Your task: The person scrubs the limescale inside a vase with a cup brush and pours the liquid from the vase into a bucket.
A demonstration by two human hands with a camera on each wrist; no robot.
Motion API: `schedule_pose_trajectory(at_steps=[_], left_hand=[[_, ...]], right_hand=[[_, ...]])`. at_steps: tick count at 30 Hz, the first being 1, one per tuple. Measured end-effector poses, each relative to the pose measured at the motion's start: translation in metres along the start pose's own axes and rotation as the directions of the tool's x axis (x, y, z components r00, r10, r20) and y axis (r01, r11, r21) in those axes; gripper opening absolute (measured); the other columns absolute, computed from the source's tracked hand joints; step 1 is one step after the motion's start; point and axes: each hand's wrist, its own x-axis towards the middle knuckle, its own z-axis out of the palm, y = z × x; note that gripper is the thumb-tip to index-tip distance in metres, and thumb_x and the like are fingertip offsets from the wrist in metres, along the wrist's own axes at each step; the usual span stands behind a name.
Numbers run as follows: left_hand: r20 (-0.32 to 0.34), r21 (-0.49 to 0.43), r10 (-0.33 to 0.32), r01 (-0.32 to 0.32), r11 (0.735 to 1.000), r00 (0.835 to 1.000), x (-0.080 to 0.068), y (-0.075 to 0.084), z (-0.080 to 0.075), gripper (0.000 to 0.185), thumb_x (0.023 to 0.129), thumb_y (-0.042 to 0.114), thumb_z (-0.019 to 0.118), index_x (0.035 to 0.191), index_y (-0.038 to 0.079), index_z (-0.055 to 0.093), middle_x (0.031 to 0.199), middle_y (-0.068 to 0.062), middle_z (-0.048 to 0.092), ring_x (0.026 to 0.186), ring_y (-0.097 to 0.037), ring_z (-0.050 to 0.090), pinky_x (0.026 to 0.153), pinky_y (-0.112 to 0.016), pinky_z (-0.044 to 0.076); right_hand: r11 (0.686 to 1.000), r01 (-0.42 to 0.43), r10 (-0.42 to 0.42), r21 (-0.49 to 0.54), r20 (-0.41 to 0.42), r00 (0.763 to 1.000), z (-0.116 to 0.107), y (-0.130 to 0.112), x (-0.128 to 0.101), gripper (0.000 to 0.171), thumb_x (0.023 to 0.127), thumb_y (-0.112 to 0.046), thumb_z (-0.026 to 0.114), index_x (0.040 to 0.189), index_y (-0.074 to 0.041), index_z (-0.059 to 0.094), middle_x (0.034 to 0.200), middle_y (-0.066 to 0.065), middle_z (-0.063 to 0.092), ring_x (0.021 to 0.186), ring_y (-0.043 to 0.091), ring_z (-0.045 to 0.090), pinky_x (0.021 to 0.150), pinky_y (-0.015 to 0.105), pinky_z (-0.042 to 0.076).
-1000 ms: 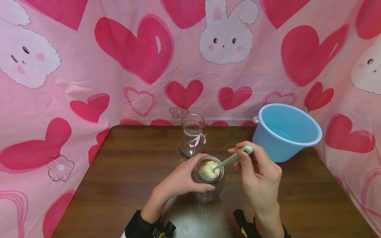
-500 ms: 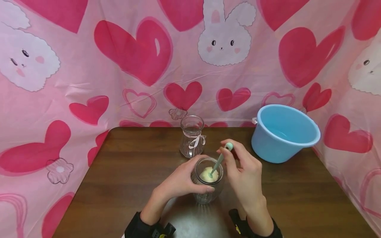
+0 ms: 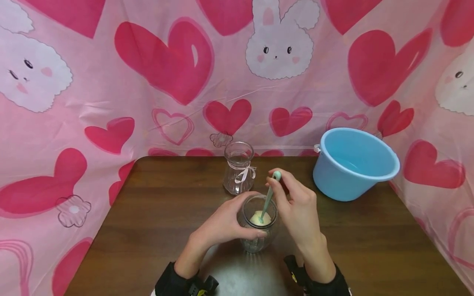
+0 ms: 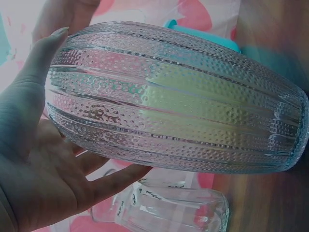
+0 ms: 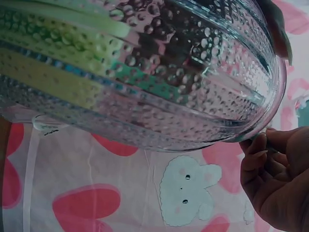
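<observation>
A ribbed, dotted glass jar (image 3: 258, 230) stands near the front of the dark wooden table (image 3: 155, 213). My left hand (image 3: 226, 224) grips its side; in the left wrist view my left hand (image 4: 34, 159) wraps round the jar (image 4: 174, 116). My right hand (image 3: 296, 205) pinches the pale green handle of a bottle brush (image 3: 269, 196). The brush's yellow sponge head (image 3: 258, 218) is down inside the jar. In the right wrist view the jar (image 5: 145, 72) fills the frame with my right hand (image 5: 273, 179) at its mouth.
A smaller clear glass vase (image 3: 238, 168) with a white ribbon stands just behind the jar. A light blue plastic bucket (image 3: 353, 162) sits at the back right of the table. Pink cloth with hearts and rabbits (image 3: 177, 65) hangs on all sides.
My right hand has moved left and closer to the jar, tipping the brush handle more upright. The sponge head has sunk deeper into the jar. My left hand has stayed in place.
</observation>
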Motion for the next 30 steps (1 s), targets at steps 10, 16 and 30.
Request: schedule_pose_trajectory(at_steps=[10, 16, 30], left_hand=[[-0.047, 0.045, 0.028, -0.025, 0.999, 0.999, -0.001, 0.003, 0.001, 0.078, 0.075, 0.043, 0.093, 0.142, 0.027, 0.057, 0.140, 0.006, 0.061, 0.130, -0.016, 0.054, 0.106, -0.046, 0.048], [-0.051, 0.069, 0.010, -0.006, 0.998, 0.999, -0.002, 0.005, 0.000, 0.078, 0.074, 0.043, 0.093, 0.142, 0.027, 0.058, 0.140, 0.005, 0.061, 0.131, -0.016, 0.052, 0.106, -0.047, 0.048], [-0.050, 0.074, 0.008, -0.004, 0.997, 0.999, -0.003, 0.005, 0.001, 0.077, 0.075, 0.047, 0.092, 0.142, 0.032, 0.057, 0.139, 0.011, 0.060, 0.130, -0.012, 0.051, 0.106, -0.048, 0.047]], right_hand=[[0.997, 0.067, -0.070, -0.024, -0.124, 0.990, -0.010, -0.013, -0.001, 0.023, 0.093, 0.002, 0.075, 0.116, 0.001, 0.072, 0.095, 0.007, 0.078, 0.075, 0.017, 0.071, 0.068, 0.014, 0.054], [0.997, 0.073, -0.074, -0.011, -0.106, 0.992, -0.013, -0.017, -0.002, 0.023, 0.094, 0.001, 0.073, 0.117, 0.000, 0.072, 0.095, 0.007, 0.077, 0.073, 0.016, 0.068, 0.068, 0.015, 0.054], [0.990, 0.138, -0.134, 0.029, -0.126, 0.983, -0.013, -0.022, -0.005, 0.022, 0.099, -0.007, 0.070, 0.119, 0.001, 0.072, 0.092, 0.008, 0.076, 0.073, 0.017, 0.068, 0.068, 0.016, 0.054]])
